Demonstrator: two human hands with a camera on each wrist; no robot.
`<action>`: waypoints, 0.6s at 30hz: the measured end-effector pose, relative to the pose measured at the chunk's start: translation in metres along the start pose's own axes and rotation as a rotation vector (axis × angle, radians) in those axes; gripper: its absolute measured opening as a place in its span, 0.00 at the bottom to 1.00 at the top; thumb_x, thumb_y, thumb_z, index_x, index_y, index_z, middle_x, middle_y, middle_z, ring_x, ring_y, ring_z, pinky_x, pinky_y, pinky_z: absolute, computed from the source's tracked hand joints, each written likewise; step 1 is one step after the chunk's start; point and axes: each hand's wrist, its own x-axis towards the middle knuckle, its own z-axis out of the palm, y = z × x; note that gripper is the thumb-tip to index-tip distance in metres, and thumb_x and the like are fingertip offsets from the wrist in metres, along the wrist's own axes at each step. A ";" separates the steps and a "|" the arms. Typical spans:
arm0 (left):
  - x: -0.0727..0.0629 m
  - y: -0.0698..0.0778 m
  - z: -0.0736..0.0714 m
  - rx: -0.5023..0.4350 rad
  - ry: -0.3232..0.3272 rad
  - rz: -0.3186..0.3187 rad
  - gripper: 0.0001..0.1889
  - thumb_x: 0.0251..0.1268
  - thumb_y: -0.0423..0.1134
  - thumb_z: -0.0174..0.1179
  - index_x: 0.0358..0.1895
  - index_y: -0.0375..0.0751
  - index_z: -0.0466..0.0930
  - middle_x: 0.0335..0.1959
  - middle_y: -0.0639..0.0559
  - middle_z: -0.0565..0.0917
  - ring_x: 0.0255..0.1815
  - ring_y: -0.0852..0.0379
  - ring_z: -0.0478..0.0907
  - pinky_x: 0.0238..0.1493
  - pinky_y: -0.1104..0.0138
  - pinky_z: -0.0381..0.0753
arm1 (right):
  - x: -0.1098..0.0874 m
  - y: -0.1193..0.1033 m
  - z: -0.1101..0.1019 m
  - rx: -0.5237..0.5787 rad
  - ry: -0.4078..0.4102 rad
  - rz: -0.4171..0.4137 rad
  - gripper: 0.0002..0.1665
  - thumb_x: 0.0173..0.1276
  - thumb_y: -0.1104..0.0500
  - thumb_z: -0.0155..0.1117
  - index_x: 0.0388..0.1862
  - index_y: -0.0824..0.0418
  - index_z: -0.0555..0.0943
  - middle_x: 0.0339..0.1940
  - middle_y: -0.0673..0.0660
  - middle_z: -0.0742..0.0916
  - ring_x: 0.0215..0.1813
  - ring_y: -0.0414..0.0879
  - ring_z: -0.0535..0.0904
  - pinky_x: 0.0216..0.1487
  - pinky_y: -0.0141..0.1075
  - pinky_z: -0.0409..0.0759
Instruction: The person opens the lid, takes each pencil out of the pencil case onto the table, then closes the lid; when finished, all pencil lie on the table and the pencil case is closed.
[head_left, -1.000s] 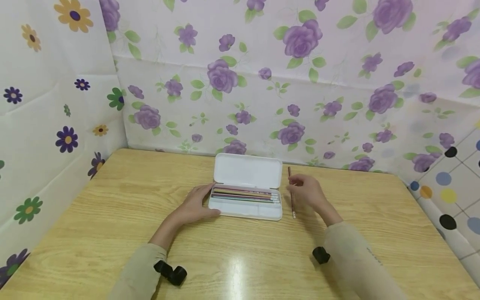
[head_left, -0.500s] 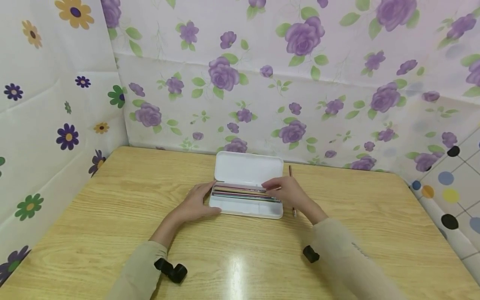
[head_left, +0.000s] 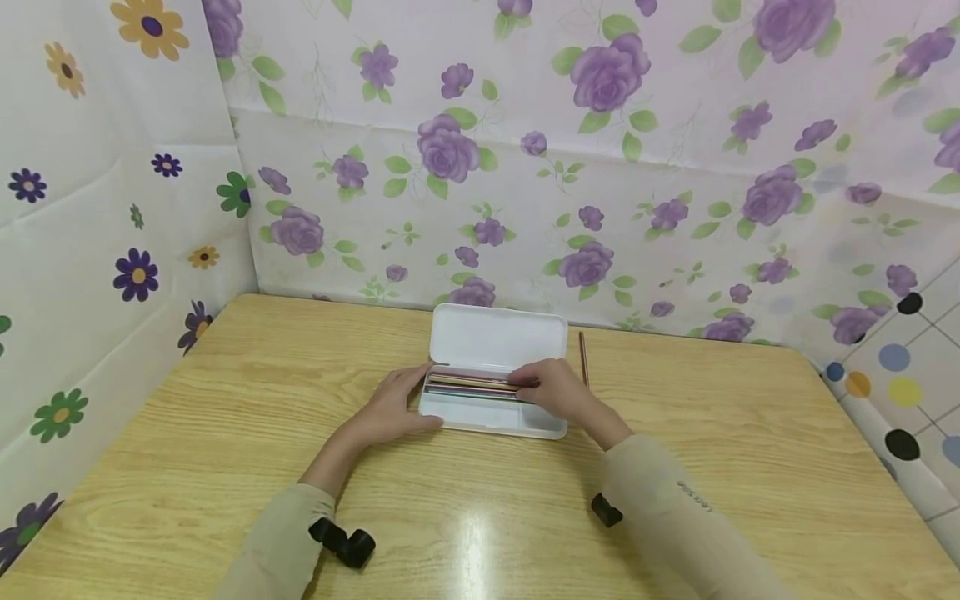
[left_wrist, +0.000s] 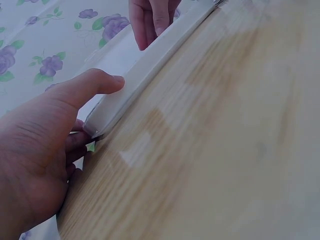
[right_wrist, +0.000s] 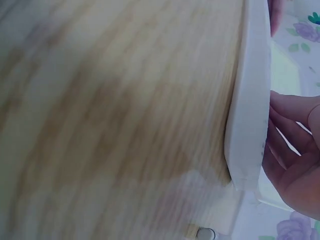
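Observation:
A white pencil case point(head_left: 472, 416) lies on the table with its lid point(head_left: 498, 335) raised. Several pencils point(head_left: 467, 386) lie side by side in its rear compartment. My left hand point(head_left: 387, 408) holds the case by its left end; in the left wrist view, the thumb point(left_wrist: 107, 84) rests on the front wall. My right hand point(head_left: 558, 393) reaches into the case over the right half of the pencils. Its fingertips are behind the case wall in the right wrist view, so whether they pinch a pencil is hidden. A single dark red pencil point(head_left: 583, 358) lies right of the case, partly covered by the right hand.
The wooden table point(head_left: 465, 492) stands against a flower-printed cloth point(head_left: 337, 117) behind it. Another printed cloth point(head_left: 67, 333) hangs along the left side, and a dotted, checked one point(head_left: 922, 417) is at the right.
My right hand has left the single pencil on the table, moved left to the case and then slid further left over the pencils. The left hand stays at the case's left end.

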 end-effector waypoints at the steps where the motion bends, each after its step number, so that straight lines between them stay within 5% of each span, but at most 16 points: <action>1: 0.000 0.000 0.000 0.000 0.000 0.000 0.49 0.52 0.50 0.70 0.76 0.41 0.56 0.71 0.40 0.62 0.72 0.38 0.51 0.67 0.41 0.53 | 0.000 0.000 0.001 0.001 0.002 -0.003 0.13 0.62 0.70 0.67 0.47 0.67 0.85 0.43 0.60 0.88 0.47 0.51 0.83 0.49 0.41 0.80; 18: 0.000 0.000 0.000 -0.018 0.006 0.010 0.48 0.51 0.50 0.71 0.75 0.42 0.57 0.71 0.40 0.63 0.72 0.39 0.51 0.67 0.41 0.52 | 0.007 -0.003 0.003 -0.034 -0.050 0.040 0.15 0.60 0.72 0.67 0.47 0.66 0.85 0.41 0.57 0.87 0.42 0.46 0.82 0.46 0.37 0.80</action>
